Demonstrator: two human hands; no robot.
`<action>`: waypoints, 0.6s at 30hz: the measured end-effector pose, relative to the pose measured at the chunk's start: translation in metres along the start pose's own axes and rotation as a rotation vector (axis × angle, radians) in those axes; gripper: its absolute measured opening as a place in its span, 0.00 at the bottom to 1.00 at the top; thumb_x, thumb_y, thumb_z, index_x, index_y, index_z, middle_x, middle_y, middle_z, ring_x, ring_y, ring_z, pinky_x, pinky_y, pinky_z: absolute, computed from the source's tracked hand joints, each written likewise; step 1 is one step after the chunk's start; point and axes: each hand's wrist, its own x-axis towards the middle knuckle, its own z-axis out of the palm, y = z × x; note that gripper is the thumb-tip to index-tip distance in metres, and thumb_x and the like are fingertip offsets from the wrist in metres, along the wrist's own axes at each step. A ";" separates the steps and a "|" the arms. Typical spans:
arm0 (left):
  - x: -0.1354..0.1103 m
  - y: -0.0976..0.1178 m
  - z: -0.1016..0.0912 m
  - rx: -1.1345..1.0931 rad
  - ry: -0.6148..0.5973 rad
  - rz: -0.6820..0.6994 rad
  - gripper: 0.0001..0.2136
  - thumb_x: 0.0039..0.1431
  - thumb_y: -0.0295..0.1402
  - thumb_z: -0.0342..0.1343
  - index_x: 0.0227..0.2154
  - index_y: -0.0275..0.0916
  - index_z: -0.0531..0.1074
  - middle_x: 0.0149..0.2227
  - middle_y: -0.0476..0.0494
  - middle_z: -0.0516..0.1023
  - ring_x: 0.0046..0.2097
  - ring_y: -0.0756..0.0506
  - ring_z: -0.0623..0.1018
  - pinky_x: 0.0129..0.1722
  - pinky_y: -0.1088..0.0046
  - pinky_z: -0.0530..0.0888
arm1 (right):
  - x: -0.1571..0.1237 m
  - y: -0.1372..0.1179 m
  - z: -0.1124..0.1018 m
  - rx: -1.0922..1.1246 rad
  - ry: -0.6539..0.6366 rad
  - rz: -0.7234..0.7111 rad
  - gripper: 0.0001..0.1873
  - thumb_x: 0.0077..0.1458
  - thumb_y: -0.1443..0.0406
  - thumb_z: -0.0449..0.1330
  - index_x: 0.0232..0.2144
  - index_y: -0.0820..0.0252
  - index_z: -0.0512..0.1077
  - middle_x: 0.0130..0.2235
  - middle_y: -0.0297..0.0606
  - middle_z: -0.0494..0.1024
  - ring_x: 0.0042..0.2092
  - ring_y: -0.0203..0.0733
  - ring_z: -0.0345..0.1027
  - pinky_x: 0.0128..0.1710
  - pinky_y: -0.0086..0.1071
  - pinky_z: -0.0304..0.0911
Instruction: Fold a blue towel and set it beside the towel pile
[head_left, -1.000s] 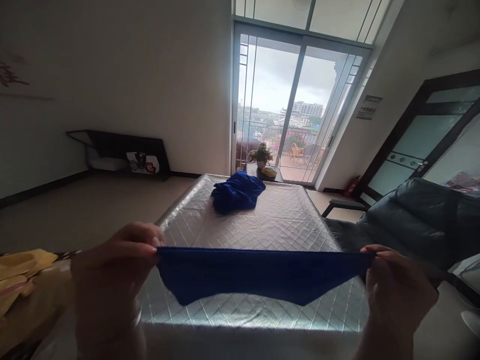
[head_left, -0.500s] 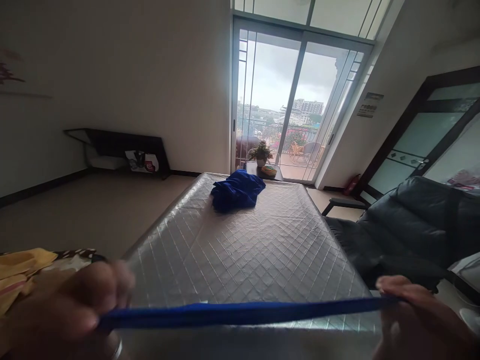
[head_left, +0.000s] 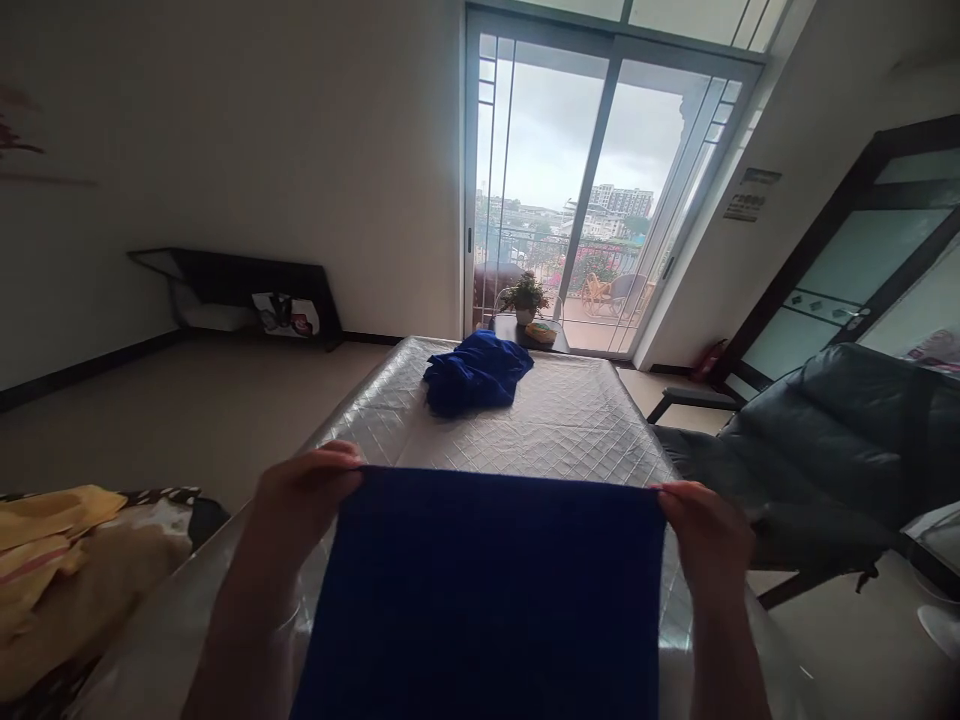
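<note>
Over the near table edge, head view: left hand (head_left: 304, 495) and right hand (head_left: 701, 530) each pinch a top corner of the blue cloth (head_left: 487, 600), fingers closed on it. Half a second ago it was a thin strip with the hands wider apart; now it hangs open and flat. Quilted silver table (head_left: 570, 430) below, blue pile (head_left: 478, 373) at far end. Black armchair (head_left: 825, 440) right, glass door (head_left: 577, 200) behind.

Between the left hand (head_left: 304, 495) and right hand (head_left: 705, 530), the blue cloth (head_left: 487, 590) runs off the bottom edge, hiding the near worktop (head_left: 570, 430); both forearms (head_left: 240, 640) are cut off there too.
</note>
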 end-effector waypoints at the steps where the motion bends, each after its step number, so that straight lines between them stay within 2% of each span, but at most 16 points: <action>1: 0.011 -0.019 0.000 -0.005 -0.013 -0.083 0.13 0.35 0.39 0.73 0.24 0.42 0.78 0.33 0.48 0.78 0.29 0.48 0.76 0.25 0.74 0.72 | 0.000 0.014 0.007 -0.030 -0.035 0.090 0.10 0.46 0.58 0.71 0.31 0.55 0.80 0.32 0.36 0.82 0.34 0.43 0.76 0.35 0.37 0.72; 4: 0.035 -0.080 -0.002 0.123 -0.069 -0.241 0.18 0.37 0.44 0.72 0.30 0.40 0.80 0.32 0.45 0.81 0.35 0.44 0.79 0.36 0.69 0.76 | -0.002 0.061 0.030 -0.063 -0.187 0.311 0.18 0.46 0.52 0.70 0.34 0.58 0.80 0.36 0.39 0.83 0.37 0.45 0.77 0.39 0.39 0.73; 7: 0.049 -0.126 0.001 0.214 -0.173 -0.327 0.22 0.38 0.48 0.71 0.34 0.39 0.81 0.36 0.42 0.83 0.42 0.41 0.80 0.45 0.65 0.75 | -0.001 0.108 0.053 -0.055 -0.312 0.401 0.23 0.44 0.48 0.69 0.34 0.59 0.79 0.36 0.41 0.83 0.38 0.46 0.77 0.42 0.41 0.73; 10: 0.062 -0.155 0.009 0.215 -0.201 -0.361 0.23 0.36 0.49 0.71 0.33 0.38 0.80 0.37 0.42 0.83 0.43 0.40 0.80 0.47 0.63 0.74 | 0.005 0.149 0.071 -0.039 -0.353 0.436 0.26 0.43 0.45 0.68 0.35 0.60 0.79 0.36 0.42 0.83 0.39 0.47 0.77 0.44 0.42 0.72; 14: 0.086 -0.191 0.019 0.217 -0.195 -0.330 0.25 0.35 0.50 0.70 0.33 0.37 0.80 0.37 0.41 0.83 0.43 0.40 0.80 0.47 0.63 0.74 | 0.013 0.192 0.092 -0.118 -0.367 0.463 0.29 0.44 0.44 0.66 0.37 0.62 0.78 0.36 0.44 0.82 0.40 0.47 0.77 0.43 0.40 0.72; 18: 0.110 -0.232 0.026 0.266 -0.185 -0.314 0.24 0.34 0.50 0.70 0.31 0.37 0.79 0.35 0.40 0.83 0.41 0.40 0.81 0.46 0.62 0.75 | 0.020 0.223 0.112 -0.205 -0.378 0.469 0.25 0.49 0.47 0.62 0.37 0.62 0.77 0.36 0.44 0.82 0.40 0.46 0.78 0.43 0.38 0.71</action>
